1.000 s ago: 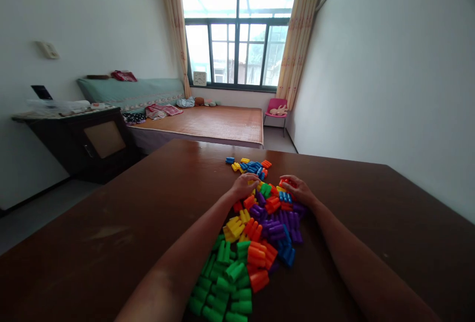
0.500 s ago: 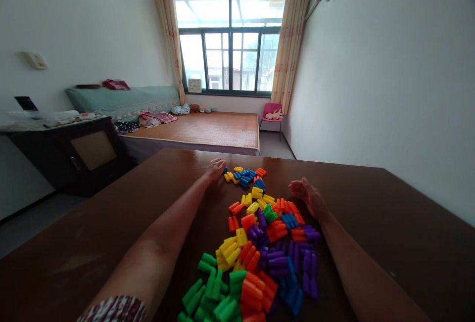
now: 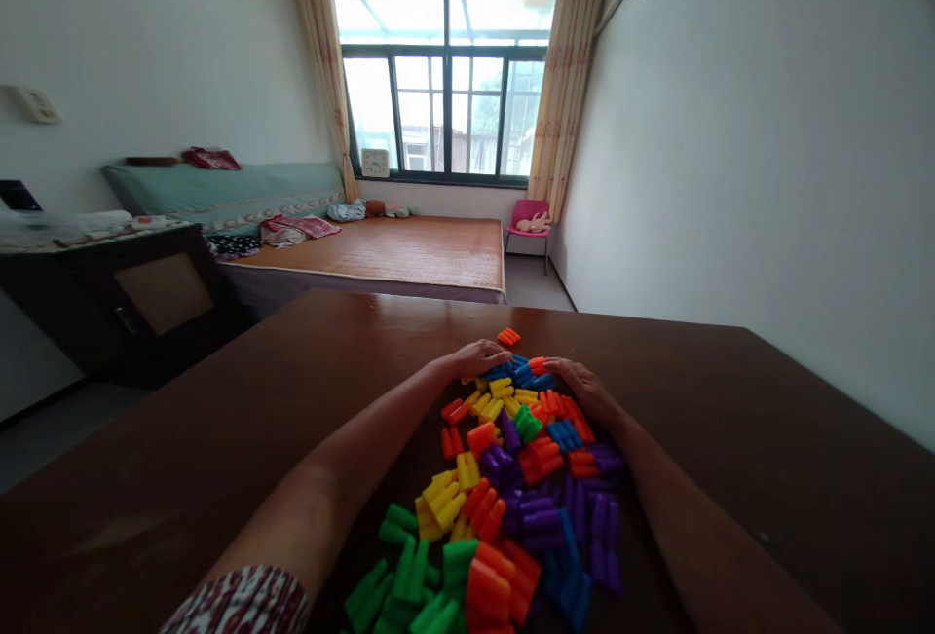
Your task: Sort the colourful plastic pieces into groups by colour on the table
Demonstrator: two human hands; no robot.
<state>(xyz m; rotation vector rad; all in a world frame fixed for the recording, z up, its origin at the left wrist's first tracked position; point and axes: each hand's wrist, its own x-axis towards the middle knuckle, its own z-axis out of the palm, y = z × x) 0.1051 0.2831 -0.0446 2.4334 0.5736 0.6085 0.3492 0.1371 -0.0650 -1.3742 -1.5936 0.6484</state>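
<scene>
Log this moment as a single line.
left hand: at blue blocks | right hand: at far right edge of mixed-color pile | lone orange block: on table, beyond both hands

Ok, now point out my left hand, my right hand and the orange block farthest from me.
Left hand (image 3: 479, 357): head view, back of the hand.
Right hand (image 3: 585, 387): head view, back of the hand.
Orange block (image 3: 509, 337): head view, middle of its upper surface.
</scene>
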